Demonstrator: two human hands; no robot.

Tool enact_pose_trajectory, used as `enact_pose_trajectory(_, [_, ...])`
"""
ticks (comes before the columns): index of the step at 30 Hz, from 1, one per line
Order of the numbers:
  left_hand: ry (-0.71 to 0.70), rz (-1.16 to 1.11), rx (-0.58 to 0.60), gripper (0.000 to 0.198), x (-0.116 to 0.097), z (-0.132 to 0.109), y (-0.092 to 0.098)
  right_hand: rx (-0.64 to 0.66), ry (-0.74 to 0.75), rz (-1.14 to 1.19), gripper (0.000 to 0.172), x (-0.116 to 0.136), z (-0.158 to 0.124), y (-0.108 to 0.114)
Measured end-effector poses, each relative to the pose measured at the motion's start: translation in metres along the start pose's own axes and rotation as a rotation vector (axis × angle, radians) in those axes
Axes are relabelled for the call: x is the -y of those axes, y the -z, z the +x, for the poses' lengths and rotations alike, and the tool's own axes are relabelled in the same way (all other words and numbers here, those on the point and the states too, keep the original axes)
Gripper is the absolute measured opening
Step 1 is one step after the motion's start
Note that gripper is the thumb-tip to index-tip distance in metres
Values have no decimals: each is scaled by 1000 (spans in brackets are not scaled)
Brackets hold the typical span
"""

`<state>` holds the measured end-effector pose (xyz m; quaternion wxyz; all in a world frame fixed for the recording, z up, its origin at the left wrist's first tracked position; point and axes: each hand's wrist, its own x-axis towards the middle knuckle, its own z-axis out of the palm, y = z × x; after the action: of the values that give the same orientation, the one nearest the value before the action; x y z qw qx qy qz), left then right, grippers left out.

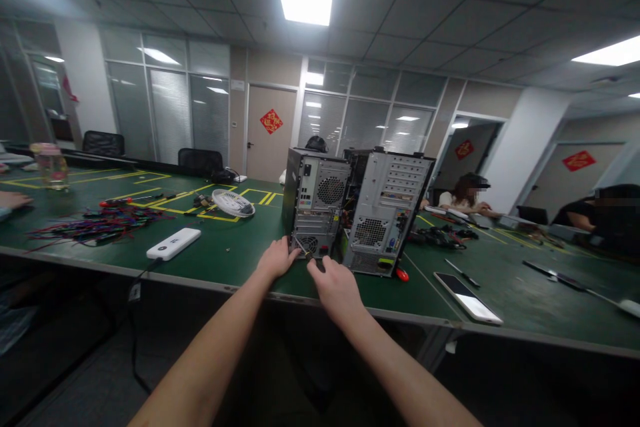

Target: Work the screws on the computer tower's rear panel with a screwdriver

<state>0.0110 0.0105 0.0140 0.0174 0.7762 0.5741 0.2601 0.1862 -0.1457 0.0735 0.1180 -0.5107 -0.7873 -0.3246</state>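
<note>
Head view: right hand (337,282) curls tightly around a screwdriver (309,257); at its 10 o'clock, left hand (276,259), partly open, touches the computer tower (325,190).

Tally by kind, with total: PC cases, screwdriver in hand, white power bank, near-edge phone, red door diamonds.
PC cases: 2
Screwdriver in right hand: 1
White power bank: 1
Near-edge phone: 1
Red door diamonds: 3
Total: 8
</note>
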Motion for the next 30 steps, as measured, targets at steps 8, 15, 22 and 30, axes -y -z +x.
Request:
enact_pose_trajectory(8, [-4,-10,9,56,-2,-2,4,47,-62,42,31,8,0,-6])
enact_pose_trajectory(15, [-17,11,7,51,-5,-4,7,36,-157,84,21,21,1,-10])
enact_pose_trajectory(22, [-37,46,3,50,-4,-3,4,28,-251,175,16,30,0,-13])
enact_pose_trajectory(30, [-39,57,13,50,-4,-3,5,32,-367,260,12,40,0,-12])
